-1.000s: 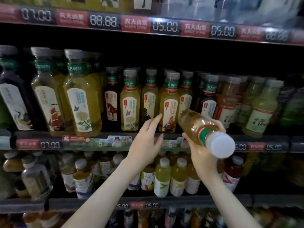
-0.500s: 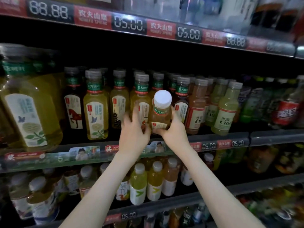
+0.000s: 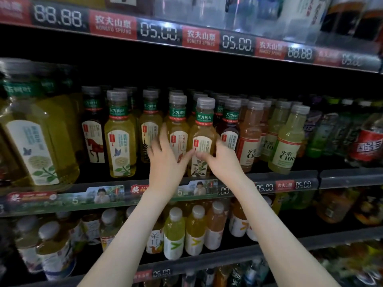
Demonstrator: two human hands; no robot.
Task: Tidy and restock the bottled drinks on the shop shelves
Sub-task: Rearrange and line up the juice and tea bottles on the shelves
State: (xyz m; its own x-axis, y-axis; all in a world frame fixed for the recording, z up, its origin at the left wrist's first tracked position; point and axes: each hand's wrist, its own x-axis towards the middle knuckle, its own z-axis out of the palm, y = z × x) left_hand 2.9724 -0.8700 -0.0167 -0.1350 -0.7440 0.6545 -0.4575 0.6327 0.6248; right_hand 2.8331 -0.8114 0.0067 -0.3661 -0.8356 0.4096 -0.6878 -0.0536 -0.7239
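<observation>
I see my right hand (image 3: 222, 160) wrapped around a clear plastic amber tea bottle (image 3: 202, 139), upright on the dark shelf (image 3: 290, 177), left hand (image 3: 165, 160) open, fingertips on its glossy label

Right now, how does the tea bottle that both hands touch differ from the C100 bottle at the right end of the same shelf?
The tea bottle holds amber-yellow liquid; the C100 bottle holds paler, cloudy yellow-green. The tea bottle has a green neck band and a flower picture on its label; the C100 bottle has no such band, only a plain label with dark lettering. The left hand and right hand touch the tea bottle; the C100 bottle stands untouched. Both stand upright at the shelf front with pale caps.
</observation>
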